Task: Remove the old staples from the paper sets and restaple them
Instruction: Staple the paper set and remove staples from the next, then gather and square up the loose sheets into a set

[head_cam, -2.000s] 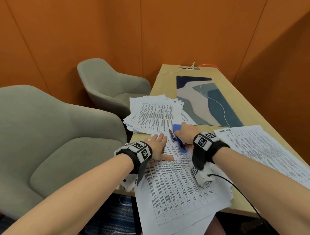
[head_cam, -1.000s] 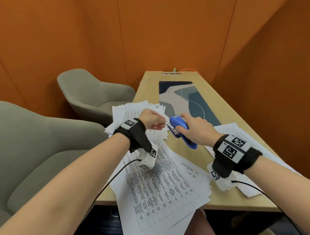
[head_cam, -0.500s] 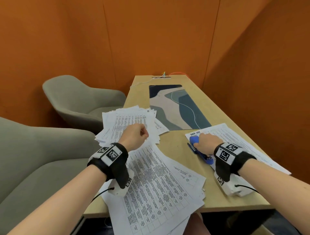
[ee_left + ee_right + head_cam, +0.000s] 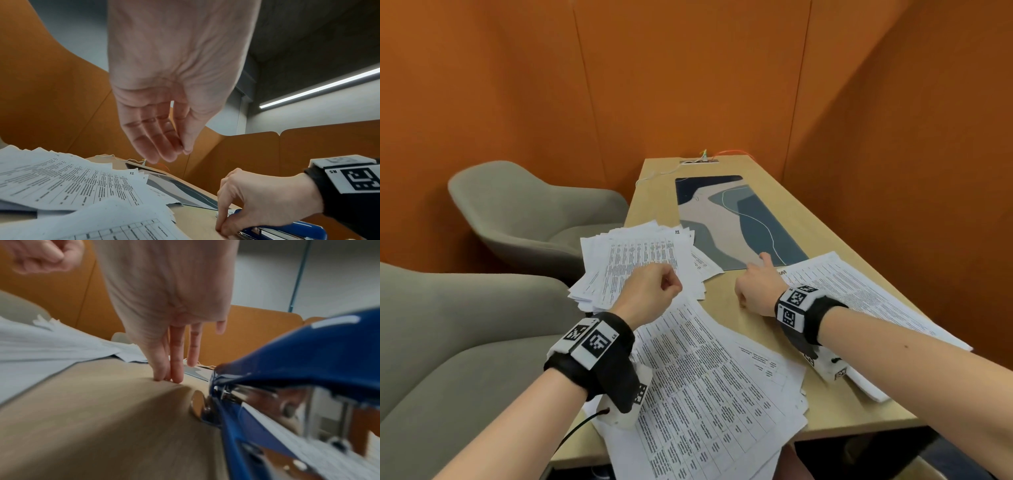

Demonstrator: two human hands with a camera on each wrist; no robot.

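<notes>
A fanned set of printed sheets [image 4: 705,394] lies at the table's near edge. My left hand [image 4: 654,291] hovers over its far end with fingers curled and thumb against the index finger [image 4: 185,146]; nothing shows in it. My right hand [image 4: 755,291] rests thumb and fingertips [image 4: 172,374] on the bare table [image 4: 722,291], with one finger sticking out forward. The blue stapler [image 4: 304,230] lies on the table under that wrist, right beside the fingers [image 4: 308,353], and is let go. The head view does not show it.
A loose pile of paper sets [image 4: 640,253] sits beyond my left hand. Another set [image 4: 859,291] lies at the right. A patterned desk mat [image 4: 739,222] covers the far middle. Two grey chairs [image 4: 524,212] [image 4: 448,342] stand left of the table, and orange walls close in.
My right hand carried the stapler right, set it down by the right paper set and let go; its fingertips now touch the bare table. My left hand drew back, still curled.
</notes>
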